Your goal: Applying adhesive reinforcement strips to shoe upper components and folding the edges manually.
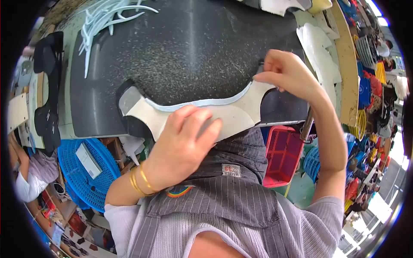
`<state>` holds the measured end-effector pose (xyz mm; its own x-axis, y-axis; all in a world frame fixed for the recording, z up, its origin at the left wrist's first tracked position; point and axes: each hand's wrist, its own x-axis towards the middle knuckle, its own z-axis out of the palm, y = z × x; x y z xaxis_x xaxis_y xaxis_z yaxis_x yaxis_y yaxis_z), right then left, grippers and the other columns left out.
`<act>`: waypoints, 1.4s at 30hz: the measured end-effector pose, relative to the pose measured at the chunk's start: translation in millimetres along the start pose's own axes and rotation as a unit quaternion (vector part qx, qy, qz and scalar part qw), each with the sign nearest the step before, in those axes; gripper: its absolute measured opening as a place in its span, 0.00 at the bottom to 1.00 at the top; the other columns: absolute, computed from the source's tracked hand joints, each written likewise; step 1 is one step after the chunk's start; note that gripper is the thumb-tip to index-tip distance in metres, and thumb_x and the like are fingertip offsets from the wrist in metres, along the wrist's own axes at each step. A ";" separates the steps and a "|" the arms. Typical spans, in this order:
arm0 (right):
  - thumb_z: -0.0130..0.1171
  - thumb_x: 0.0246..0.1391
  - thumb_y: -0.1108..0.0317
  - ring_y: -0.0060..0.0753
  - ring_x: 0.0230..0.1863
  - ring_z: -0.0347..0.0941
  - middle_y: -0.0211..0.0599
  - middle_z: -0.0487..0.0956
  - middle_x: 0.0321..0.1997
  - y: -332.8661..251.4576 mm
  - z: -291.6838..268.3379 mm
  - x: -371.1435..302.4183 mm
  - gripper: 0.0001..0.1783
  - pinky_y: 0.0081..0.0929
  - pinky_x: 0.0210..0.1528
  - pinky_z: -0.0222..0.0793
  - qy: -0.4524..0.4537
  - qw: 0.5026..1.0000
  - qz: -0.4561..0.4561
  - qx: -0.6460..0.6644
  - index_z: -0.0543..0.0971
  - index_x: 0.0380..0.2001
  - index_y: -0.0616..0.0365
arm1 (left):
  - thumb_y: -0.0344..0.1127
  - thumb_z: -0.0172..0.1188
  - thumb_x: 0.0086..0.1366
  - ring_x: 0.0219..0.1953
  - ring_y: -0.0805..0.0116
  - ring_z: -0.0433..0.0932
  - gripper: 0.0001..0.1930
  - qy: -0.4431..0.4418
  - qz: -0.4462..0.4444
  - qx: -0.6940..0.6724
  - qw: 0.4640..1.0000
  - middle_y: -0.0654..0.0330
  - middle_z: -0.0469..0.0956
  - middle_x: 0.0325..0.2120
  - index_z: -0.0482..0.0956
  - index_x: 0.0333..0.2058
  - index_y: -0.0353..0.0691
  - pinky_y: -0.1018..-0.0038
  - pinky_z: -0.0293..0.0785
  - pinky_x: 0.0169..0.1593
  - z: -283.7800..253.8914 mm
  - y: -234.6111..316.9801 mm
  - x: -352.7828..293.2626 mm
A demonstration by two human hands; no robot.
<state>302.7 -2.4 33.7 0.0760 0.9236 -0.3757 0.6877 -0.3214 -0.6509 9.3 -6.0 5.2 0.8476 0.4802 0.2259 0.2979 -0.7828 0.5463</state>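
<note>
A curved cream-white cut piece [234,115], which looks like part of a shoe upper, lies at the near edge of the dark worktop. It has grey and black ends. A narrow light-blue strip [206,102] follows its concave upper edge. My left hand [185,139] rests on the middle of the piece, fingers bent and apart, fingertips against the surface below the strip. My right hand [287,73] is at the piece's right end, near the end of the strip. Its fingers are curled and its thumb lies over the corner; whatever they pinch is hidden.
Loose light-blue strips [101,21] lie in a heap at the far left of the black worktop [172,56]. White cut pieces [316,51] are stacked at its right, black ones [48,86] at left. A blue basket [101,167] and a red crate [284,150] stand below.
</note>
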 end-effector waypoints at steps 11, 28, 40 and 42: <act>0.46 0.68 0.55 0.35 0.45 0.78 0.44 0.81 0.45 -47.0 71.0 -35.4 0.24 0.35 0.48 0.74 -0.394 0.665 -0.146 0.617 0.74 0.54 0.65 | 0.29 0.63 0.53 0.43 0.61 0.82 0.13 0.239 0.264 0.198 0.913 0.58 0.81 0.40 0.83 0.39 0.41 0.71 0.78 0.43 -68.7 5.1 20.2; 0.61 0.37 0.71 0.41 0.42 0.71 0.36 0.72 0.34 -63.6 88.7 -42.6 0.11 0.35 0.42 0.72 0.089 0.857 -0.338 -0.379 0.74 0.29 0.56 | 0.34 0.66 0.53 0.32 0.61 0.80 0.16 0.084 0.029 0.079 0.993 0.60 0.78 0.32 0.77 0.41 0.38 0.68 0.76 0.35 -4.0 -4.9 -14.7; 0.58 0.40 0.71 0.43 0.45 0.75 0.45 0.77 0.42 -37.8 122.9 -52.8 0.19 0.40 0.54 0.72 0.250 0.844 -0.345 -0.325 0.77 0.40 0.65 | 0.33 0.59 0.51 0.39 0.66 0.76 0.15 -0.102 0.051 0.310 0.944 0.62 0.80 0.33 0.82 0.38 0.36 0.69 0.69 0.51 -35.1 -22.0 14.5; 0.58 0.40 0.71 0.42 0.45 0.75 0.44 0.77 0.43 -37.0 121.4 -53.7 0.20 0.40 0.53 0.72 0.259 0.867 -0.319 -0.282 0.78 0.40 0.65 | 0.31 0.59 0.50 0.34 0.67 0.76 0.13 -0.071 0.041 0.285 0.955 0.62 0.80 0.30 0.83 0.36 0.35 0.71 0.70 0.46 -25.2 -21.5 2.8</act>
<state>185.5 -65.4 -2.1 -0.2362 0.8924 0.3846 0.9414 0.3083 -0.1371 -5.8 22.1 14.4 0.9174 0.3807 0.1157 0.3839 -0.9234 -0.0057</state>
